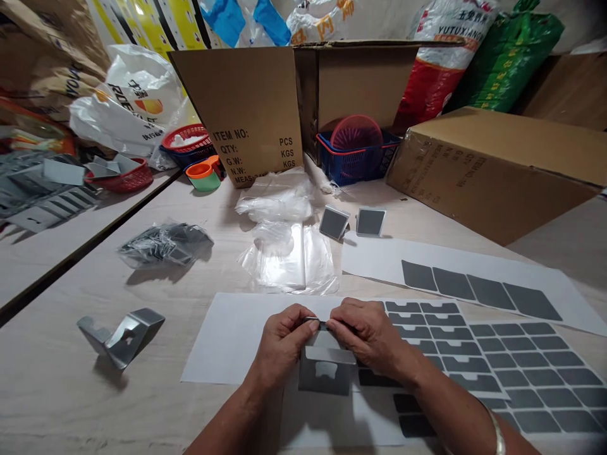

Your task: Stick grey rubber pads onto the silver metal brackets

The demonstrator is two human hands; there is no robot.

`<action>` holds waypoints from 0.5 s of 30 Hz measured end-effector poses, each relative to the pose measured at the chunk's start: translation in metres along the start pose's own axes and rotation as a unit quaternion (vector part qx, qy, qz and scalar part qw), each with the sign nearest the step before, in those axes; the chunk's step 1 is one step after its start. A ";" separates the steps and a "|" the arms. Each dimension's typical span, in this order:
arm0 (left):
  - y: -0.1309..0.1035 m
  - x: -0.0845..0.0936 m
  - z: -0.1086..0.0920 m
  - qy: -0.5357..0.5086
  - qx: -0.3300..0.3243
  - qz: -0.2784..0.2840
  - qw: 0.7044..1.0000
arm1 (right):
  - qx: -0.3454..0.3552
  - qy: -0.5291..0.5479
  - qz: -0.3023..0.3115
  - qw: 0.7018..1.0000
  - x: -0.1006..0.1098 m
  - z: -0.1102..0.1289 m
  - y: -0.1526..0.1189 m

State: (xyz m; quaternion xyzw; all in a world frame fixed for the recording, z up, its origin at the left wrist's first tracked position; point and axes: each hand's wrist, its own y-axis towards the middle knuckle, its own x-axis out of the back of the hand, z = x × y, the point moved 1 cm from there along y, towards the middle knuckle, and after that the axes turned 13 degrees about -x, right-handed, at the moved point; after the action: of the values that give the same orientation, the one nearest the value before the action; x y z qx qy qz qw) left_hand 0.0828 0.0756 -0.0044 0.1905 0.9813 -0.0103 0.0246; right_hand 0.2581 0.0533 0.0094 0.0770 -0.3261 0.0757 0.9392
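Note:
A bent metal bracket (327,355) with a grey face and a notched cutout is held between my two hands over white backing paper. My left hand (287,338) pinches its far edge from the left, thumb and forefinger closed. From the right, my right hand (367,332) grips the same far edge, its fingertips close to the left ones. Whatever lies right under the fingertips is hidden. Beside my right forearm are sheets of grey stickers (458,345), some notched and some plain rectangles. Another bare metal bracket (133,338) rests on the table to the left.
Two grey-faced brackets (370,222) stand beyond the hands. Clear plastic bags (284,253) lie mid-table, and a bag of grey pieces (164,245) sits left. A strip with larger grey stickers (453,284) lies right. Cardboard boxes (502,170) and a blue basket (353,161) line the back.

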 end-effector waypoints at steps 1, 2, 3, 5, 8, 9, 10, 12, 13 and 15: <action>0.000 0.001 0.000 -0.002 0.002 0.002 1.000 | 0.004 0.003 0.002 1.000 0.000 0.000 0.000; 0.000 0.001 0.000 -0.006 0.006 0.007 1.000 | 0.005 0.007 0.004 1.000 0.001 0.000 0.000; 0.001 0.002 0.000 -0.010 0.008 0.011 1.000 | 0.003 0.011 0.006 1.000 0.001 -0.001 0.000; 0.001 0.003 0.000 -0.014 0.011 0.017 1.000 | -0.006 0.020 0.014 1.000 0.003 -0.002 0.000; 0.001 0.005 -0.002 -0.026 0.014 0.023 0.999 | -0.007 0.041 0.032 0.999 0.005 -0.002 0.001; 0.001 0.005 -0.003 -0.033 0.015 0.027 0.999 | -0.006 0.052 0.036 0.998 0.006 -0.001 0.001; 0.001 0.006 -0.003 -0.041 0.017 0.031 0.999 | -0.007 0.064 0.037 0.997 0.006 -0.001 0.001; 0.002 0.006 -0.004 -0.057 0.020 0.033 0.998 | -0.025 0.100 0.038 0.994 0.007 -0.001 0.002; 0.002 0.007 -0.005 -0.059 0.021 0.029 0.998 | -0.047 0.128 0.035 0.990 0.006 -0.002 0.003; 0.004 0.008 -0.005 -0.049 0.011 0.005 0.999 | -0.105 0.189 0.023 0.976 0.006 -0.006 0.004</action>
State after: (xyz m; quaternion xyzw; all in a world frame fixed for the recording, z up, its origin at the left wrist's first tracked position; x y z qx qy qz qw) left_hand 0.0770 0.0824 0.0000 0.1953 0.9777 -0.0299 0.0711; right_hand 0.2656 0.0593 0.0087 -0.0450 -0.1503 0.0764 0.9847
